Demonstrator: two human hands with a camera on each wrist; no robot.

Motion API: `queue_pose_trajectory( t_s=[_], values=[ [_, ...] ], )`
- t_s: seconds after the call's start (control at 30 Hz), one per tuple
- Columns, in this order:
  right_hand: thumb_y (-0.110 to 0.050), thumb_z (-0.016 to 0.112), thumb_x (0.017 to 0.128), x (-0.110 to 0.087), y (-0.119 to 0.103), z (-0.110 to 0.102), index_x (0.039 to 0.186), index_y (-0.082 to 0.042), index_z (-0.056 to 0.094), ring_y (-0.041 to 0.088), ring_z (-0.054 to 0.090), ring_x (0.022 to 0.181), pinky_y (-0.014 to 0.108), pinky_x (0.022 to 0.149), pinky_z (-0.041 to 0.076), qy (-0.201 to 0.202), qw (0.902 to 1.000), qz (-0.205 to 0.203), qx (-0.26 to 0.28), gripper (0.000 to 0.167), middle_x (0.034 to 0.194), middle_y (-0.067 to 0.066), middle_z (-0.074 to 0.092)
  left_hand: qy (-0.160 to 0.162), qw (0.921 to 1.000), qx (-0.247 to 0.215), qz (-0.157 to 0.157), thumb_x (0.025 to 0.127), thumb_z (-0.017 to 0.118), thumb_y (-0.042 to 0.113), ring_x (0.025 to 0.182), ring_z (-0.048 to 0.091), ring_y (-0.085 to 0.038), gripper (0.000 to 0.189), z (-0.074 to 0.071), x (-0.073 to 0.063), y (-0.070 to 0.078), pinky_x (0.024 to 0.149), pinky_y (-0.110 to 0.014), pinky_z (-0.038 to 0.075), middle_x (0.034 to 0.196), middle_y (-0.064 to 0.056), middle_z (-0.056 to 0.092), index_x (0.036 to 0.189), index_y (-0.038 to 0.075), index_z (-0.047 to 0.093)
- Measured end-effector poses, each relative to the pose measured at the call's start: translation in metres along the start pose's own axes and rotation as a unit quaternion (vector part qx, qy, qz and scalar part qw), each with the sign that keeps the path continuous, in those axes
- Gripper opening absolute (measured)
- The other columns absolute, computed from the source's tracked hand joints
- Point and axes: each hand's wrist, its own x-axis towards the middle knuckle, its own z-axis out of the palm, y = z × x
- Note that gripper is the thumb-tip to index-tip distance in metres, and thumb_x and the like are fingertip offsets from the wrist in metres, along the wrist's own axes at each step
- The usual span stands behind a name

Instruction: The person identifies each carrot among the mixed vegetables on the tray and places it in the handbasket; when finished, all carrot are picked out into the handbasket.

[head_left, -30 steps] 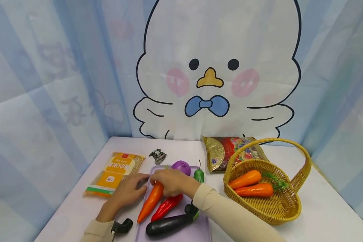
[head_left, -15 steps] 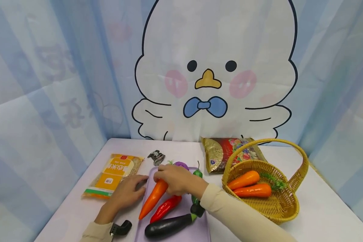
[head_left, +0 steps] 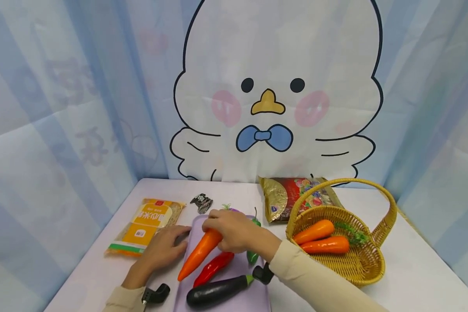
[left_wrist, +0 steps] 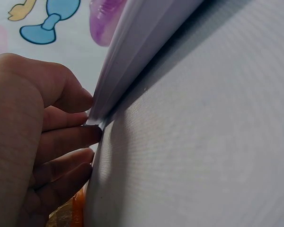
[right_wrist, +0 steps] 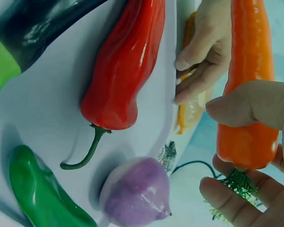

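My right hand point(head_left: 238, 232) grips an orange carrot point(head_left: 202, 252) near its leafy end, holding it tilted above the left part of the lilac tray point(head_left: 239, 264). In the right wrist view the thumb lies across the carrot, and green leaves point(right_wrist: 239, 182) stick out by the fingers. My left hand point(head_left: 165, 249) rests at the tray's left edge; in the left wrist view its loosely bent fingertips point(left_wrist: 87, 135) touch the tray's side. On the tray lie a red pepper point(head_left: 214, 268), an eggplant point(head_left: 216, 292), a green pepper point(head_left: 252, 258) and a purple onion point(right_wrist: 138, 191), mostly hidden in the head view.
A wicker basket point(head_left: 359, 275) with a tall handle stands right, holding two carrots point(head_left: 327, 245). Behind it lies a gold-and-red bag point(head_left: 296, 197). Left of the tray is a yellow grain packet point(head_left: 146, 225); a small black wrapper point(head_left: 201, 203) lies behind.
My right hand has lifted the carrot off the tray and moved slightly right with it. The left hand stays at the tray's edge.
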Motion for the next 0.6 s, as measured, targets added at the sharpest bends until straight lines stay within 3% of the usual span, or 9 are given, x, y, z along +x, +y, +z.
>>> queue_pose_trajectory(
  t_s=[0.23,0.6],
  values=[
    [-0.014,0.080,0.079,-0.016,-0.001,-0.007,0.121,-0.023,0.071,0.011,0.060,0.094,0.025,0.079,0.052,0.058,0.9981,0.009,0.019,0.044,0.114,-0.004,0.062,-0.005,0.9999,0.000,-0.009,0.091,0.069,0.023,0.129,0.057,-0.030,0.043,0.000,0.001,0.001,0.110,-0.057,0.042,0.134,-0.003,0.066,0.133,0.016,0.066],
    [-0.008,0.079,0.076,-0.033,-0.002,-0.016,0.115,-0.021,0.074,0.015,0.062,0.096,0.030,0.083,0.055,0.140,0.9895,-0.012,0.034,0.042,0.112,-0.002,0.065,0.000,1.0000,0.004,-0.001,0.092,0.066,0.024,0.129,0.057,-0.029,0.042,-0.001,0.000,0.001,0.111,-0.055,0.042,0.133,-0.002,0.067,0.133,0.016,0.066]
  ],
)
